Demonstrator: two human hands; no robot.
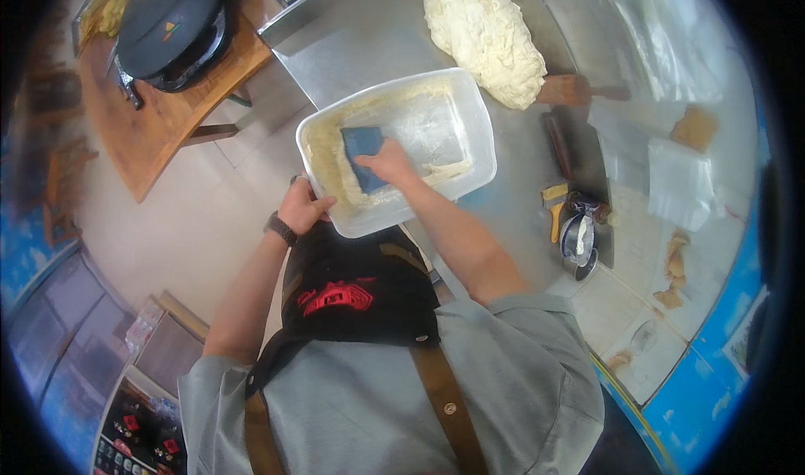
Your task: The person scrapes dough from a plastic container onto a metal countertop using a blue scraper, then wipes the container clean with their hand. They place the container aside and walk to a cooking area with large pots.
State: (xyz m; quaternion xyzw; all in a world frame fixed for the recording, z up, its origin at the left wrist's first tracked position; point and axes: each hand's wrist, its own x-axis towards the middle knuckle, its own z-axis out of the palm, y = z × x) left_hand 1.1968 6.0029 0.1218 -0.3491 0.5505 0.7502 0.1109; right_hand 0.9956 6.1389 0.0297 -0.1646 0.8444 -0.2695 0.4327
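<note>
My left hand (pixel 305 206) grips the near left rim of a translucent plastic tub (pixel 481 129), which is tilted at the edge of the steel worktop. Inside the tub, my right hand (pixel 388 162) holds a flat blue scraper (pixel 363 154) against the left part of the bottom. Smears of dough (pixel 448 172) cling to the tub's walls and bottom. Beyond the tub, a large lump of pale dough (pixel 487 38) lies on the steel worktop (pixel 361 35).
Right of the dough are a wooden tool (pixel 566 89) and a dark roller-like bar (pixel 558 145). Nearer lie a brush (pixel 555 208) and a metal container (pixel 577 239). At the left, a wooden table (pixel 170 120) bears a black round appliance (pixel 173 25) and a knife (pixel 130 88).
</note>
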